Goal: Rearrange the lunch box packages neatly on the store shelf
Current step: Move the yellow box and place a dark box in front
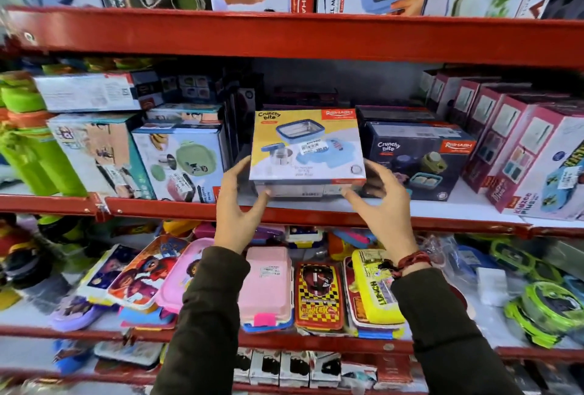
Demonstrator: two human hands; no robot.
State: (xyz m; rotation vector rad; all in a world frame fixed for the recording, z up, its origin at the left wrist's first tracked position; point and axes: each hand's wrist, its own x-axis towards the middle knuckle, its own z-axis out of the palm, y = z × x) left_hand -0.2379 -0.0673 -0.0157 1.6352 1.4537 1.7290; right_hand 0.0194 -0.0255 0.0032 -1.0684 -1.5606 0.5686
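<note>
A yellow and white Crunchy Bite lunch box package (306,145) lies flat on top of another box (300,190) in the middle of the middle shelf. My left hand (240,214) is at its left front corner and my right hand (382,205) at its right front corner. Both hands have their fingers spread. Thumbs sit beside the top package's edges, and index fingertips touch the front of the box beneath. Neither hand closes around a package. A dark blue Crunchy Bite package (420,157) stands just to the right.
Left of the stack stand a package with a green lunch box picture (186,160) and more boxes. Pink boxes (518,142) line the right side. The red shelf edge (316,214) runs under my hands and a red beam (284,34) above. Loose lunch boxes (268,284) fill the lower shelf.
</note>
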